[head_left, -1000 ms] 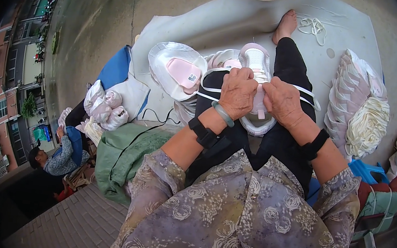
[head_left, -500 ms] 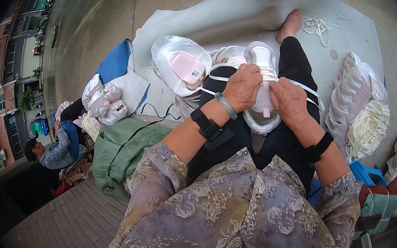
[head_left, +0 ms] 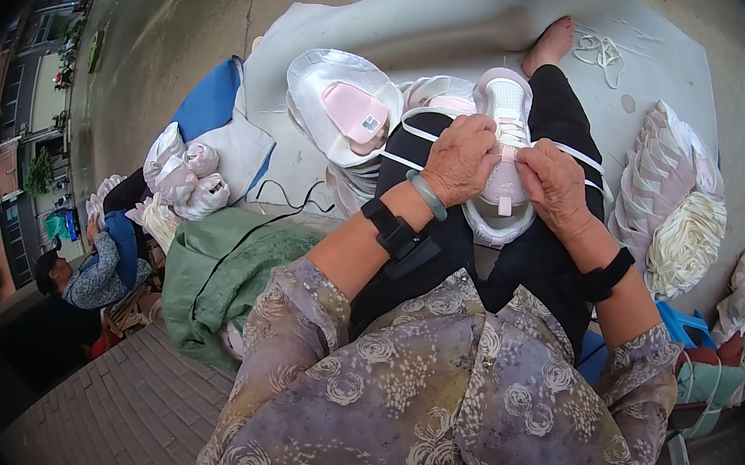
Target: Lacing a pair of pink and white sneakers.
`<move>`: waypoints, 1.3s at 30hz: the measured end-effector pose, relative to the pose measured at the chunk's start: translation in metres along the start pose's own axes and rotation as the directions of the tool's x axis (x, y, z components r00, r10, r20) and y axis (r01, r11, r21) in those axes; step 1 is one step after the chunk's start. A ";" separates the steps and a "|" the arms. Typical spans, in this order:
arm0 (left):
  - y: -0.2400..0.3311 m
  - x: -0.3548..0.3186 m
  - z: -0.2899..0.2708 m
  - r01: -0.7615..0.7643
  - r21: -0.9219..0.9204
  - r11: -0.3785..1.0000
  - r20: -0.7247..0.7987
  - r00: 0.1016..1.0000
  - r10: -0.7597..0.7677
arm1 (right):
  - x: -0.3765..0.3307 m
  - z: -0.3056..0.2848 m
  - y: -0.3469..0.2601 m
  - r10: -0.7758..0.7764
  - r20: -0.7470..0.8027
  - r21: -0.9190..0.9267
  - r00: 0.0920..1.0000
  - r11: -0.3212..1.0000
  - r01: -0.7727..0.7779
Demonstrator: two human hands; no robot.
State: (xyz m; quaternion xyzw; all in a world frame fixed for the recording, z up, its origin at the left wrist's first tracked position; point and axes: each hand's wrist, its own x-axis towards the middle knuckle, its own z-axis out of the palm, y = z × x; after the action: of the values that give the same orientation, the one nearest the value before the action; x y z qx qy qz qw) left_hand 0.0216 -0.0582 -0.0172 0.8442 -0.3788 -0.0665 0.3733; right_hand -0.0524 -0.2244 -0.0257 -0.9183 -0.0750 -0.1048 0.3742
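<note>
White shoe on lap | left hand, right hand curled, probably gripping laces

Soft even daylight, faint shadows, sharp centre (fisheye-bent, dark-vignetted edges).

Materials and finishes around the lap.
Shoe: white and pink, smooth matt upper with flat woven white laces. Mat: grey cloth, matt, softly creased. Blouse: thin printed cloth, slight sheen. Wristbands: black, matt. Ground: rough concrete. Stacked uppers: pale, smooth.
</note>
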 end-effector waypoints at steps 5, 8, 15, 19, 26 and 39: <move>0.000 -0.002 -0.011 0.002 0.054 0.999 0.106 0.994 -0.008 | 0.005 -0.017 0.003 0.021 -0.007 0.105 1.000 0.994 -0.020; 0.005 -0.001 -0.014 0.020 0.149 0.989 0.116 0.993 -0.038 | 0.010 -0.024 0.007 0.104 0.036 0.113 0.994 0.988 -0.107; 0.008 -0.001 -0.017 0.039 0.205 0.978 0.084 0.995 -0.058 | 0.011 -0.009 0.002 0.033 0.145 0.001 0.989 0.999 -0.033; 0.002 -0.002 -0.025 0.047 0.246 0.968 0.094 0.993 -0.073 | 0.010 -0.006 0.006 0.035 0.172 -0.062 0.984 0.998 -0.024; -0.011 -0.001 -0.056 0.318 -0.035 0.947 0.323 0.901 -0.291 | -0.053 -0.106 0.070 0.307 0.140 -0.345 0.941 0.906 -0.244; 0.006 0.021 -0.068 0.364 -0.216 0.906 0.380 0.886 -0.265 | -0.001 -0.029 0.015 -0.081 0.146 -0.143 0.986 0.985 0.102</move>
State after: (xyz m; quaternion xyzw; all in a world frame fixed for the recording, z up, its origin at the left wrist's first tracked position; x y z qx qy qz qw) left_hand 0.0593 -0.0356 0.0391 0.8086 -0.2810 -0.3251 0.4019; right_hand -0.0539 -0.2556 -0.0154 -0.9445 -0.1351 -0.0628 0.2929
